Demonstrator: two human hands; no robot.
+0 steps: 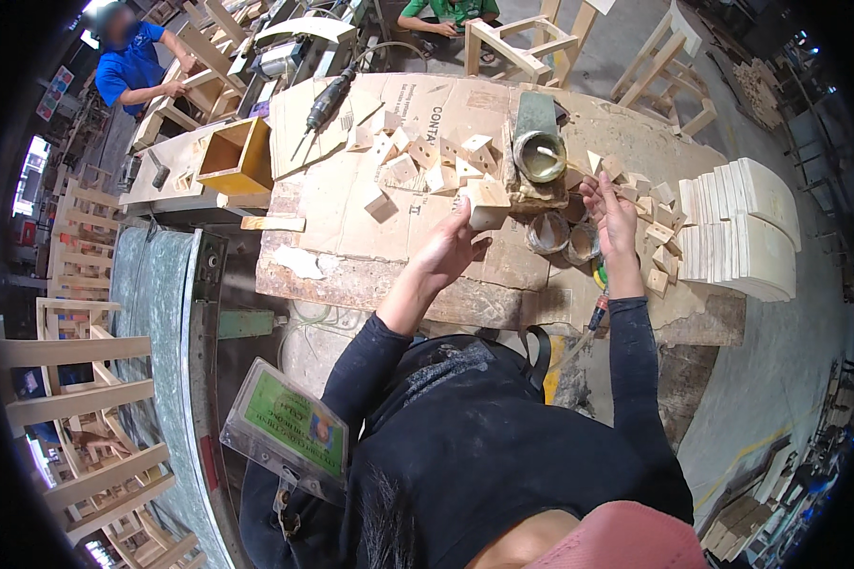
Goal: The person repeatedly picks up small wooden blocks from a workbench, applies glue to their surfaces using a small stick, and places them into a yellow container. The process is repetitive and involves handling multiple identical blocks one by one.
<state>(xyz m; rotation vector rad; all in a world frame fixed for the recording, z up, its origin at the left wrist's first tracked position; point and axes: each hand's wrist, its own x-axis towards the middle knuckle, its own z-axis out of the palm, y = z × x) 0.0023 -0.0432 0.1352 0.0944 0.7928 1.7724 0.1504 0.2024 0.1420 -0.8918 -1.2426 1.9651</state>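
Observation:
My left hand (444,250) holds a pale wooden block (489,203), thumb along its left edge and the other fingers mostly hidden beneath. To its upper left, several small drilled wooden blocks (423,152) lie loosely heaped on the cardboard. My right hand (615,220) is raised right of an open pot (541,157), its fingers curled together; what they pinch, if anything, is too small to make out. A pale stick stands inside the pot. Beyond the right hand, more small blocks (662,233) are scattered beside a stack of curved pale wooden pieces (742,228).
Two smeared jars (547,233) stand near the table's front edge. A power drill (330,102) lies at the back left, near a yellow-brown wooden box (237,159). A red-and-black handled tool (598,311) hangs beside my right forearm. Two people work beyond the table.

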